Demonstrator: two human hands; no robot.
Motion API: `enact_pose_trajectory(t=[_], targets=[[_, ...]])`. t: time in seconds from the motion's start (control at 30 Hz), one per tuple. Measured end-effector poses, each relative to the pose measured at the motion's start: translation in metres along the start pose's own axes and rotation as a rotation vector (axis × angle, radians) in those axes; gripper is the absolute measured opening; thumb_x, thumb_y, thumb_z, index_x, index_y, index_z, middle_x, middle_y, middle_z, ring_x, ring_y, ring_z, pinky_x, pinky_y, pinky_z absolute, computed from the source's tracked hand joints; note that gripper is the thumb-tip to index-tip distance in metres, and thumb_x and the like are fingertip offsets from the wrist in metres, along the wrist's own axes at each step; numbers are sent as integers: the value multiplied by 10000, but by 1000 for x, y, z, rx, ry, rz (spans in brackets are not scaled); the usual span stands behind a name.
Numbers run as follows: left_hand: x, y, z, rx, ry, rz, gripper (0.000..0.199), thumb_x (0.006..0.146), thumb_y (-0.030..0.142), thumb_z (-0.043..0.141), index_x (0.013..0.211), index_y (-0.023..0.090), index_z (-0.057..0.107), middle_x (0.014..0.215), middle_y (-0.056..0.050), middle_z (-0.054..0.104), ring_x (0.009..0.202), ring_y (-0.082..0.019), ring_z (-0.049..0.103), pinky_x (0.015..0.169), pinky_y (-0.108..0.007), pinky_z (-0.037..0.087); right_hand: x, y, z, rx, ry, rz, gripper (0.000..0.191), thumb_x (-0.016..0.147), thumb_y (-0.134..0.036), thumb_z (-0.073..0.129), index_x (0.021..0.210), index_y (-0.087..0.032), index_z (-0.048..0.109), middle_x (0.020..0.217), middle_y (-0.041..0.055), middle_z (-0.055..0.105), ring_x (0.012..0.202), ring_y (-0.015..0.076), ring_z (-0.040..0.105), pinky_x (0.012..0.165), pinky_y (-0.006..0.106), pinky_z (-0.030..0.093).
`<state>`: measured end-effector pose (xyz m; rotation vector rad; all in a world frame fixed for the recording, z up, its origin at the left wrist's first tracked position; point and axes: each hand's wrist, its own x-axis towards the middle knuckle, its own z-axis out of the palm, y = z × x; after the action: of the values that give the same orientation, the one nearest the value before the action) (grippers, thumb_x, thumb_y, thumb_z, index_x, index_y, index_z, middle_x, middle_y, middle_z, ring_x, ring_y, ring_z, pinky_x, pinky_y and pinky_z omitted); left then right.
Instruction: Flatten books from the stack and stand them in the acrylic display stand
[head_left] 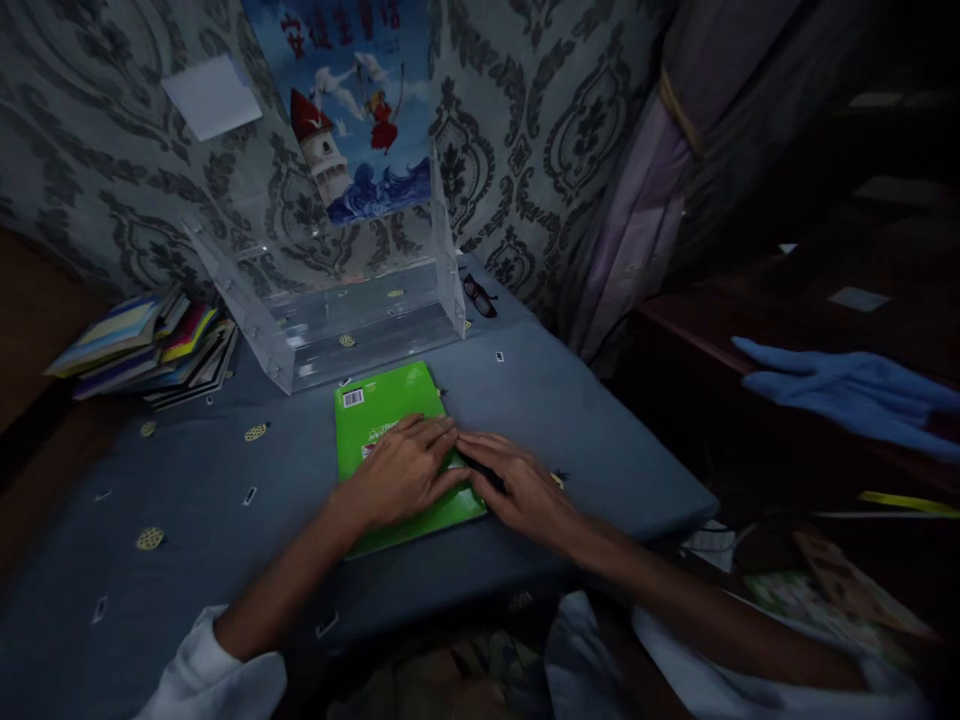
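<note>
A bright green book (390,395) with a white barcode label lies on the blue tablecloth (300,500). My left hand (409,465) rests flat on its cover, fingers stretched out toward the right. At the book's right edge is my right hand (521,485), its straight fingers meeting those of my left hand and its thumb apart from them. Part of the cover's print and picture is hidden beneath my left hand. Behind the book stands a clear plastic rack (367,340) with upright side panels.
A stack of books and magazines (150,345) sits on the left of the table. Glasses (480,297) lie right of the rack. A poster (360,110) and a white card (211,97) are on the patterned wall. A blue glove (847,390) lies at far right.
</note>
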<state>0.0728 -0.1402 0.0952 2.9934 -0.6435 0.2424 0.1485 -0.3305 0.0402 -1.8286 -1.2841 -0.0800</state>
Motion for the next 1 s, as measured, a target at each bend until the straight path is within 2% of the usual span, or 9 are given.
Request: enact_pose_trajectory(t=[0.2,0.33,0.43,0.7,1.0], targets=[[-8,13,-1,22,5,20,500,1059,488,375,1316,108,575,1354,-174,629,1284,-265,591,1117,-454,433,-14,-7,-7,-28,-51,-22,497,900,-133,550,1395,-163,583,1329,163,662,1249,281,622,1049,492,534],[-12,20,1,46,12,40,508,1043,487,434,1330,89,564,1382,-176,610,1305,-253,575,1134,-426,417,-23,-9,-14,-48,-128,-28,603,888,-219,660,1469,-176,503,1408,167,607,1306,291,578,1075,499,509],[-13,23,1,63,21,44,510,1040,477,448,1320,68,568,1369,-177,621,1295,-254,582,1134,-420,413,-28,-5,-14,-75,-139,-76,682,861,-244,725,1489,-176,469,1412,168,603,1310,298,574,1064,500,515],[-11,19,-1,13,15,47,479,1060,455,394,1312,92,578,1360,-170,628,1272,-250,599,1116,-427,430,-23,-4,-7,-157,-86,-120,579,883,-225,727,1422,-165,525,1304,162,675,1215,286,642,1012,465,561],[-7,10,-1,21,8,22,479,1044,443,449,1305,62,579,1368,-182,620,1306,-253,576,1137,-412,419,-11,5,-3,-194,-110,-110,579,857,-238,760,1397,-178,557,1289,160,687,1185,300,663,1009,478,567]])
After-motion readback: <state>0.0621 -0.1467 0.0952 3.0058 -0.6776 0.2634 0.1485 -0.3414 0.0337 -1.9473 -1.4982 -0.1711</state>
